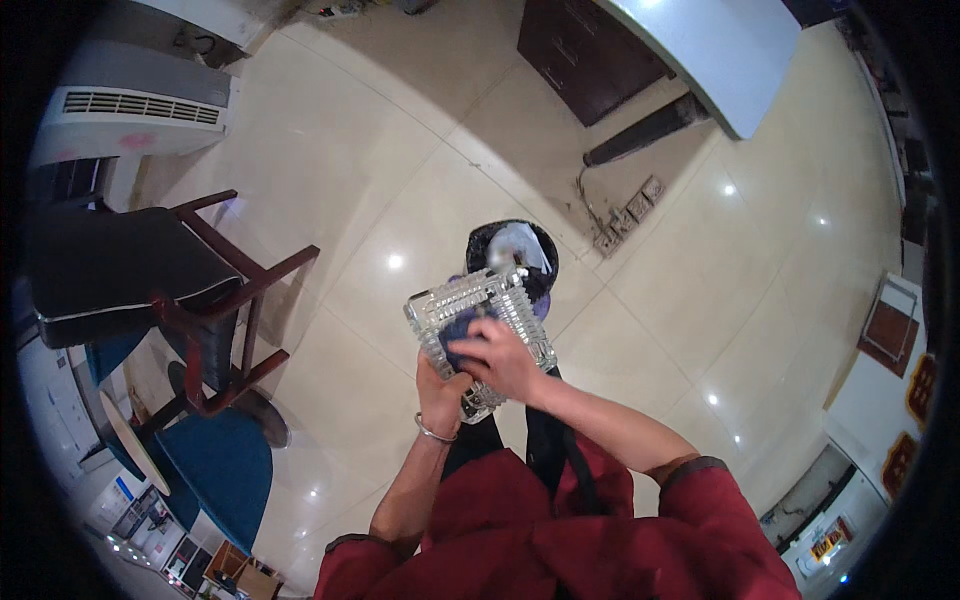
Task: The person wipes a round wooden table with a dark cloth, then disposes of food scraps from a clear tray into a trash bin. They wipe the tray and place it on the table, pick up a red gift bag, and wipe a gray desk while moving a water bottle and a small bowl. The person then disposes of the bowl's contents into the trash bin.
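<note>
A large square clear-glass ashtray (529, 322) with ribbed rims is held above the floor in front of me. My left hand (441, 397) grips its near-left edge, the thumb on top. Inside the recess my right hand (496, 360) presses a dark blue cloth (457, 337) against the glass; its fingers are slightly blurred. Just beyond and below the ashtray stands a black waste bin (553, 259) with white paper-like waste (517, 244) in it. The ashtray hides the near part of the bin.
A dark-cushioned armchair (135, 262) with a reddish wooden frame stands left, near a blue chair (217, 465). At upper right are a white-topped desk (720, 60), a dark drawer cabinet (592, 60) and a row of floor sockets (630, 215) with a cable.
</note>
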